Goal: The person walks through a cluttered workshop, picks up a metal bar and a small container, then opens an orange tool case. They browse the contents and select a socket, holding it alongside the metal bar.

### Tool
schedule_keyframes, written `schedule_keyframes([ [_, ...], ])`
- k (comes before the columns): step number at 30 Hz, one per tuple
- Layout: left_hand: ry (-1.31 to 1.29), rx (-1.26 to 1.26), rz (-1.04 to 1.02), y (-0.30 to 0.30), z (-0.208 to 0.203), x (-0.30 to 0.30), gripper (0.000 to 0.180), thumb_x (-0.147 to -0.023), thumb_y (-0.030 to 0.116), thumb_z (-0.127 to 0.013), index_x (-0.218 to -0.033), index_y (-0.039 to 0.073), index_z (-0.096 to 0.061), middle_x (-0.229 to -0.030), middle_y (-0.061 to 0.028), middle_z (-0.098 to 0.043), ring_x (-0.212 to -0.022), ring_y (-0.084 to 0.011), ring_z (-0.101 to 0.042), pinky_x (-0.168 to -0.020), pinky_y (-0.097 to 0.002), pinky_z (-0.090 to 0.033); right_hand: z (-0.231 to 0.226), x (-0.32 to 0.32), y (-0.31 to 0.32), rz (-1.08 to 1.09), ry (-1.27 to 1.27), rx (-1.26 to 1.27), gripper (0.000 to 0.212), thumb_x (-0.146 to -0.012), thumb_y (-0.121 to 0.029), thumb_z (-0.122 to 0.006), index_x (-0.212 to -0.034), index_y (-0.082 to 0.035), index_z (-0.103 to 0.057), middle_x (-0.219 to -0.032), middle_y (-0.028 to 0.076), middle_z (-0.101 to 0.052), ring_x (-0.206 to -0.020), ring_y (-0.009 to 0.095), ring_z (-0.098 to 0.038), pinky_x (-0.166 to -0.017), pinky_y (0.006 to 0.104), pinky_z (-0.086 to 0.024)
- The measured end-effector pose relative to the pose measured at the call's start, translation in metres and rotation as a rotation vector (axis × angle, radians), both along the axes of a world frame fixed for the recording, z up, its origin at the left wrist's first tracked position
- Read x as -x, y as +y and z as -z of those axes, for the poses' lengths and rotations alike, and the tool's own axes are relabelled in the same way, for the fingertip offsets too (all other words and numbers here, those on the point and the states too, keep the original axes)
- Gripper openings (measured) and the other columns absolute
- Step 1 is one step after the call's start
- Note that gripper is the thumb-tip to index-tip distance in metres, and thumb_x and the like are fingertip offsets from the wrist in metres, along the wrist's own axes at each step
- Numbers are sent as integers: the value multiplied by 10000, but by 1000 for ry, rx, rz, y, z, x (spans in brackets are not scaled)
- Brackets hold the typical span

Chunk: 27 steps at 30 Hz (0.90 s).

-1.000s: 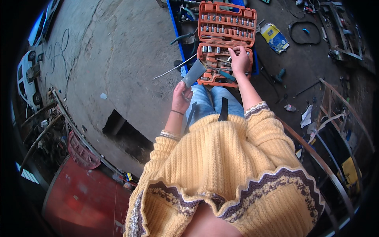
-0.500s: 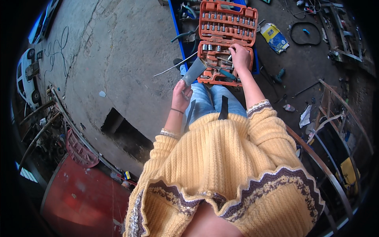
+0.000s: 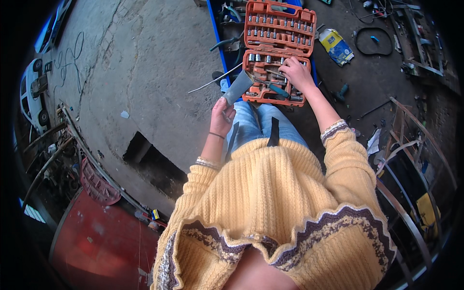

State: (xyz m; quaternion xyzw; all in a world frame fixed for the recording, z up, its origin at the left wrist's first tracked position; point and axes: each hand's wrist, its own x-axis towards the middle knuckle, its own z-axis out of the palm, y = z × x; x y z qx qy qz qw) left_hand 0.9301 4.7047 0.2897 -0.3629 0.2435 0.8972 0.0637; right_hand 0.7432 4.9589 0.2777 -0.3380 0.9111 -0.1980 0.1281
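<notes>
An orange socket set case [image 3: 279, 51] lies open in front of my legs, with rows of metal sockets [image 3: 278, 21] in its lid. My right hand [image 3: 296, 72] is over the lower half, its fingers bent together at the sockets; whatever they grip is too small to make out. A screwdriver with a teal handle [image 3: 279, 90] lies across the case's lower half. My left hand [image 3: 222, 116] is closed around a flat, grey, tapered piece [image 3: 237, 88] whose wide end reaches the case's left edge. Its exact kind is unclear.
Beneath the case is a blue tray [image 3: 220, 41] with pliers [image 3: 226, 43] in it. A thin rod [image 3: 212, 79] sticks out leftward. Right of it lie a yellow-and-blue packet [image 3: 336, 47] and a black belt loop [image 3: 373, 40]. A dark floor pit [image 3: 154, 164] opens at left.
My right hand has shifted slightly left and down within the case, and its forearm has swung outward to the right. My left hand with the grey piece stays put.
</notes>
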Motion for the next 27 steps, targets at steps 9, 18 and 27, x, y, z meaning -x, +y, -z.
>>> schedule_keyframes([
  [9, -1, 17, -3, -2, -4, 0, 219, -904, 243, -583, -769, 134, -449, -657, 39, -365, -507, -72, -320, -473, -224, -275, 2, 6, -4, 85, -161, 183, 188, -818, -86, -613, -996, -53, -564, -951, 56, -560, -942, 200, -556, -792, 330, -478],
  [18, -16, 16, -3, -3, -5, 2, 172, -896, 230, -590, -801, 148, -473, -707, 51, -400, -559, -62, -357, -490, -218, -279, 6, -13, 7, 646, -1176, 1066, 237, -966, -151, -474, -1174, -52, -526, -1049, 55, -604, -930, 122, -584, -838, 273, -489],
  [27, 16, 1, 24, -1, -3, 7, 230, -902, 245, -588, -757, 137, -447, -653, 39, -373, -510, -73, -311, -469, -221, -265, 2, -14, 13, 661, -1249, 1114, 242, -971, -130, -453, -1186, -46, -522, -1062, 70, -605, -951, 138, -594, -873, 287, -497],
])
